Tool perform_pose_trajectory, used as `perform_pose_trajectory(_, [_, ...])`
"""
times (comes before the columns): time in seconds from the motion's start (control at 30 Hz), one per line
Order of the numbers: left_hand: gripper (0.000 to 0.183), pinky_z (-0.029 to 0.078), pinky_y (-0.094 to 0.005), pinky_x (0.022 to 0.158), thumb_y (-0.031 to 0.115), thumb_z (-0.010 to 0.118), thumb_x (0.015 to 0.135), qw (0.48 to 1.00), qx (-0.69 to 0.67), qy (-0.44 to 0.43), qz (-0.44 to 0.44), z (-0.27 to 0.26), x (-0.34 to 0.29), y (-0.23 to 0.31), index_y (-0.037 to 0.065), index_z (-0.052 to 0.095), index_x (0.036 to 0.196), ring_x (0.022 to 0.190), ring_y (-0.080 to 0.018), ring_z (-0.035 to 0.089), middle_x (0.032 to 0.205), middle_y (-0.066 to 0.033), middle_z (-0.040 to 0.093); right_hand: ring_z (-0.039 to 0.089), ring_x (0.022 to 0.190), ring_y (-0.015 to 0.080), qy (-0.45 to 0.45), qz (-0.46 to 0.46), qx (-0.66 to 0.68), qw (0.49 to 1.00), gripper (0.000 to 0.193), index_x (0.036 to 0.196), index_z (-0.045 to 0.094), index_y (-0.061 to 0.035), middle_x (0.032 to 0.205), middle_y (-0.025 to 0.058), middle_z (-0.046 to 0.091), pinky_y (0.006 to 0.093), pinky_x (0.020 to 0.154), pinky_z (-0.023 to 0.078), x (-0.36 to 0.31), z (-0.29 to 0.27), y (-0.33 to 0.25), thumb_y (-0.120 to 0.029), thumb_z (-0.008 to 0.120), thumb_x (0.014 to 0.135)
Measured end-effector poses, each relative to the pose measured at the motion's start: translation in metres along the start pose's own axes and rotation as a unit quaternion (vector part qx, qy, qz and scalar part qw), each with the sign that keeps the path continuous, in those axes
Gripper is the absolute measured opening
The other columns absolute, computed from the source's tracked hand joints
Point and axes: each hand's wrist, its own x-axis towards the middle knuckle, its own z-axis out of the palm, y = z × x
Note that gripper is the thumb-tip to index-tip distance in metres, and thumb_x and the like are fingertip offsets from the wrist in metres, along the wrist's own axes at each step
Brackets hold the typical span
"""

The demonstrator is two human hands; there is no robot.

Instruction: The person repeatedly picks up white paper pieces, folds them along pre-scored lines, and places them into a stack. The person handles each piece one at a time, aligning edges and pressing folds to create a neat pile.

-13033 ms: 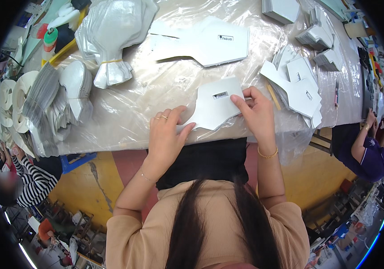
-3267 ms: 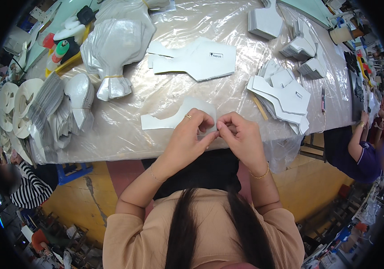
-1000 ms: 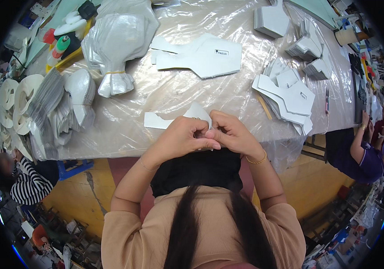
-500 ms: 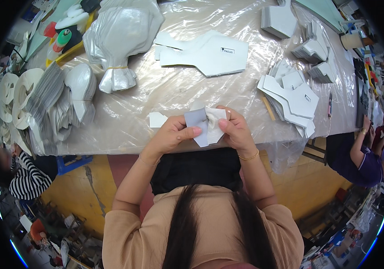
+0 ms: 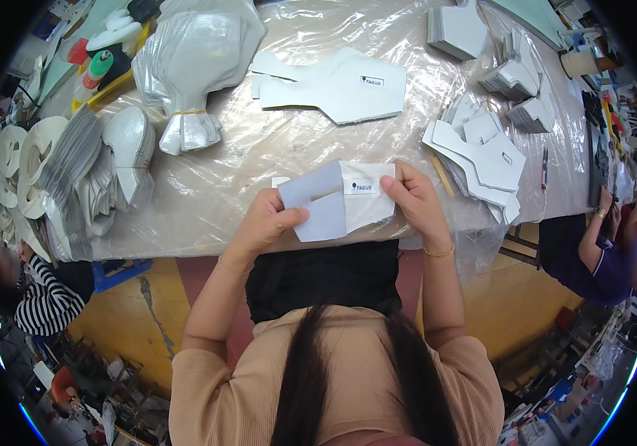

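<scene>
Over the table's near edge, my left hand (image 5: 265, 221) pinches the left side of a pale grey-lilac flat piece (image 5: 317, 218) with a short slit in it. My right hand (image 5: 417, 197) grips the right edge of a white soft piece (image 5: 370, 210) bearing a small printed label (image 5: 361, 183). The two pieces meet side by side between my hands, spread out flat; whether they are joined cannot be told. Just behind the grey piece, part of a small white scrap (image 5: 279, 181) shows on the table. Both thumbs lie on top, with the other fingers mostly underneath.
Plastic sheeting covers the table (image 5: 207, 193). Beyond my hands lie white cut pieces (image 5: 363, 93). Stacks of cut pieces (image 5: 199, 56) stand left, with more stacks (image 5: 485, 160) right, near a pen (image 5: 545, 165). People sit at both sides, one in a striped top (image 5: 49, 296).
My hands have moved apart. The white piece, bunched before, is now stretched flat with its label showing, and the grey piece's slit has come into view.
</scene>
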Motion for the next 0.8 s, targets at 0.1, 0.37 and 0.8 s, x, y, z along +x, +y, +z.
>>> perform_pose_trajectory(0.1, [0.042,0.053,-0.0308,0.087,0.004,0.067,0.082,0.997,-0.063,0.046,-0.013,-0.008,-0.011,0.010,-0.009,0.060,0.121,0.096,-0.0160,0.066,0.107,-0.0104,0.068,0.035,0.067,0.0064,0.040,-0.034,-0.143,0.988,0.036,0.073,0.041,-0.0051,0.068,-0.0015,0.036,0.0244,0.058,0.032,0.006,-0.013,-0.006,-0.018,0.065,0.096])
perform_pose_trajectory(0.37, [0.030,0.050,-0.0261,0.068,0.016,0.073,0.087,0.994,0.090,0.015,0.065,0.032,0.001,0.022,-0.004,0.066,0.109,0.080,-0.0126,0.063,0.096,-0.0067,0.068,0.049,0.072,0.0078,0.273,-0.123,-0.305,0.904,0.023,0.095,0.057,-0.0021,0.088,0.0024,0.055,0.0238,0.063,0.044,0.006,-0.008,-0.027,-0.023,0.066,0.097])
perform_pose_trajectory(0.8, [0.036,0.039,-0.0412,0.086,0.032,0.079,0.082,0.732,0.608,0.201,0.230,0.059,0.018,0.019,0.004,0.066,0.100,0.093,-0.0291,0.056,0.096,-0.0098,0.061,0.062,0.079,0.0065,0.162,0.009,-0.080,0.984,0.026,0.111,0.063,0.0040,0.094,0.0044,0.069,0.0215,0.069,0.050,-0.017,0.008,-0.031,-0.012,0.070,0.093])
